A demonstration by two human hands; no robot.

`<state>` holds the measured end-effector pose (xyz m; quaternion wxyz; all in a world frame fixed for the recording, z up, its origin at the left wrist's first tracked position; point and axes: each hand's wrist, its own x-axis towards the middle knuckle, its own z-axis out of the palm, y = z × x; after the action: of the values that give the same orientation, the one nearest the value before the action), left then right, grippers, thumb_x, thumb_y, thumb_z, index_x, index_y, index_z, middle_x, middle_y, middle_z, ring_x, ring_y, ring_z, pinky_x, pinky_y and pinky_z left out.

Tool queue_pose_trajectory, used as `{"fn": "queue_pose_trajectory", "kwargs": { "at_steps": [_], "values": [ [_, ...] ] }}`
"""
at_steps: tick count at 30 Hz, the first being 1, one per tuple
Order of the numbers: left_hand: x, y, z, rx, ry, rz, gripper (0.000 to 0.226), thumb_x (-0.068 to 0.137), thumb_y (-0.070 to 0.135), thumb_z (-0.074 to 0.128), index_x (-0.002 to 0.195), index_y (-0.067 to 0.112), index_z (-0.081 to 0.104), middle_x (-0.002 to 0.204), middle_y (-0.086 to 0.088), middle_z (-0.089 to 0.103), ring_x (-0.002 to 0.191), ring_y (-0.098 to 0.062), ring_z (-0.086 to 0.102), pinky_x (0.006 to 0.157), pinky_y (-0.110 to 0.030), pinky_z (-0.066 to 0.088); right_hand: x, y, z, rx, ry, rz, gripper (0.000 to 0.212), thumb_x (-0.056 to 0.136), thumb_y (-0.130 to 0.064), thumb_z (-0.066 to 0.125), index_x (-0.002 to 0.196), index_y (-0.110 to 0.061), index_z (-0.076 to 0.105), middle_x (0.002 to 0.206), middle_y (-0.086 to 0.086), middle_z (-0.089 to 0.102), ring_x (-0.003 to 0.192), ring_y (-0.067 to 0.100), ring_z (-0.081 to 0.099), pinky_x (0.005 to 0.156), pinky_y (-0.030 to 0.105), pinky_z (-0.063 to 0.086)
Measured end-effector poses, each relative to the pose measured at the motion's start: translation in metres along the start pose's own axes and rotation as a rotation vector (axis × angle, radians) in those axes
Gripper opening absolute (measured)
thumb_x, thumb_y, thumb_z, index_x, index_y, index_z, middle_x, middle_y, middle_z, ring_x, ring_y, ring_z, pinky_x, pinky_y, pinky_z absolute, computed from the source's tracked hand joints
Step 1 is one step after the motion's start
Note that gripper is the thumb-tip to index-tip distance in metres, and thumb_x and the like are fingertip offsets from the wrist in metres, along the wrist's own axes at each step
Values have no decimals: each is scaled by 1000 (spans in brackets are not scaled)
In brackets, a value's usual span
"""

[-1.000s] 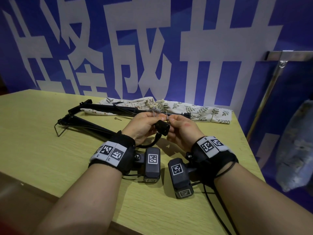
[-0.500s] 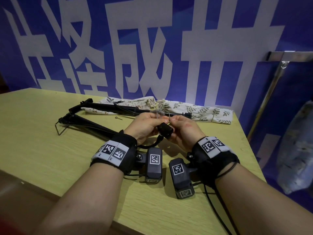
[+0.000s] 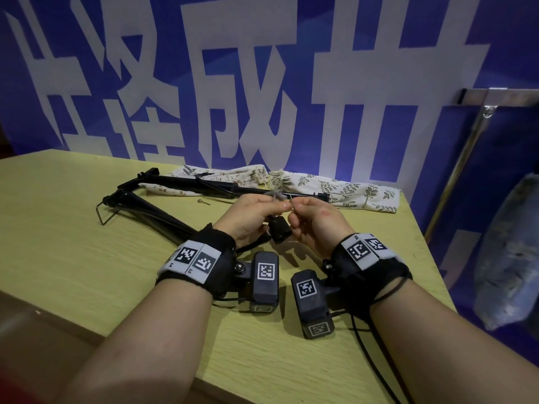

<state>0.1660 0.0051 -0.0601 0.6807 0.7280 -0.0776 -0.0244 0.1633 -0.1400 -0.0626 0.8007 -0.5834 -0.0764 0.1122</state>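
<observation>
Both my hands meet above the middle of the yellow table [image 3: 73, 258]. My left hand [image 3: 250, 217] pinches a small grey fitting [image 3: 275, 196] at its fingertips. A black cylindrical part [image 3: 280, 232] on a black cable hangs just below, between the two hands. My right hand [image 3: 316, 221] pinches a thin metal pin [image 3: 291, 199] that points up beside the grey fitting. Behind the hands lies a black folding rod frame [image 3: 163, 185], spread across the table. How the pin and fitting meet is hidden by my fingers.
A leaf-print cloth bag [image 3: 350, 191] lies along the back edge against the blue banner wall. A small loose metal pin [image 3: 203, 201] rests on the table left of my hands. A metal stand [image 3: 466, 147] rises off the right edge.
The black cylindrical part has dropped lower between my hands. My fingertips have risen slightly and the pin tip now stands beside the grey fitting.
</observation>
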Motion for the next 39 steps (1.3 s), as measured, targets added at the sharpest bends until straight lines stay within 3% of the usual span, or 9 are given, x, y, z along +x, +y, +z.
{"fn": "queue_pose_trajectory", "kwargs": {
  "at_steps": [4,8,14,17,21,26,30,34,39],
  "values": [
    [3,1,0,-21,151,10,12,93,21,64,90,14,72,91,-3,67,87,-17,59,73,-27,48,-1,0,-4,13,101,-23,22,98,1,36,100,2,57,61,9,47,46,14,44,42,19,41],
    [-1,9,-1,-113,270,69,28,97,22,57,122,12,60,125,-4,62,114,-15,60,95,-29,50,2,2,-6,71,168,33,22,100,-1,35,90,-1,55,65,8,52,45,13,54,50,21,48],
    [-16,43,-12,37,352,109,17,99,25,53,107,17,67,103,-1,73,97,-13,70,93,-34,54,33,-2,-19,141,391,232,33,102,-12,38,71,-8,47,33,0,50,24,7,48,32,17,42],
    [-27,51,-30,354,287,30,15,97,27,56,106,21,68,108,4,70,102,-9,63,101,-34,46,35,-1,-27,199,466,211,28,100,-10,42,74,-5,51,31,0,51,26,8,51,29,15,38],
    [-33,48,-41,848,82,-171,47,93,48,57,133,22,56,132,1,58,109,-9,48,92,-30,36,35,-4,-31,250,512,185,30,101,-13,42,73,-5,50,29,-1,48,24,7,50,28,14,39],
    [-26,50,-39,1157,-140,-405,76,84,63,59,147,26,39,151,-2,41,137,-22,38,111,-42,29,32,-8,-34,274,533,126,29,99,-5,41,72,-4,50,30,-1,49,26,7,51,31,14,41],
    [-17,51,-30,1237,-197,-422,73,84,60,61,145,25,43,145,-1,48,132,-20,43,112,-41,33,32,-9,-44,314,498,135,34,99,-2,31,68,-5,44,38,5,50,34,12,50,33,13,38],
    [-9,53,-19,1295,-285,-461,63,87,59,59,139,24,51,137,2,54,124,-17,49,99,-34,37,39,-11,-52,333,483,175,39,99,-1,25,64,-11,37,25,-2,33,20,9,33,31,14,29],
    [-4,47,-13,1338,-341,-462,58,87,55,61,135,21,55,129,-1,60,114,-16,54,93,-32,39,31,1,-56,377,455,21,27,97,0,40,72,-9,45,32,-6,51,31,5,50,43,17,46]
  ]
}}
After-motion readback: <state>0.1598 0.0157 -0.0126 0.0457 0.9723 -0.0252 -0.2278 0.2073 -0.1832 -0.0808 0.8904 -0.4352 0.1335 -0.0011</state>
